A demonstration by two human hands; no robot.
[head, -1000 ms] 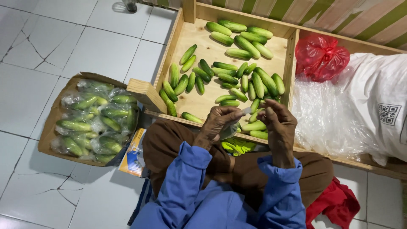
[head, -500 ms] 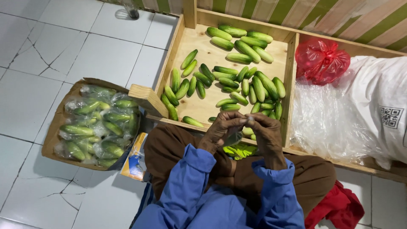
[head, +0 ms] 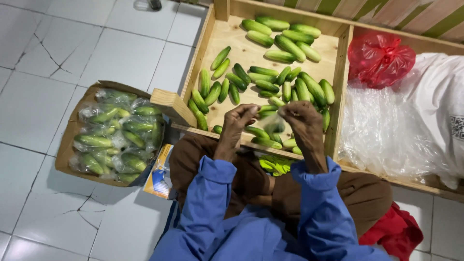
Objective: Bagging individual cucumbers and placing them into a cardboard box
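Note:
My left hand (head: 239, 121) and my right hand (head: 302, 118) are raised close together over the near edge of a wooden crate (head: 203, 43). Between them they pinch a thin clear plastic bag (head: 274, 124), which looks blurred. A small cucumber (head: 267, 108) lies just beyond my left fingertips. Several loose green cucumbers (head: 285, 46) lie spread over the crate floor. A few more green cucumbers (head: 273, 164) rest on my lap between my blue sleeves.
A cardboard box (head: 72, 128) at the left holds several bagged cucumbers (head: 116, 137). A blue and orange packet (head: 159, 171) lies beside it on the white tiled floor. In the crate's right part sit a red plastic bag (head: 379, 58), clear bags (head: 382, 130) and a white sack (head: 442, 101). Red cloth (head: 394, 232) lies by my knee.
Both hands have come up from the lap toward the crate's near edge and closed in on each other, now stretching the clear bag between them.

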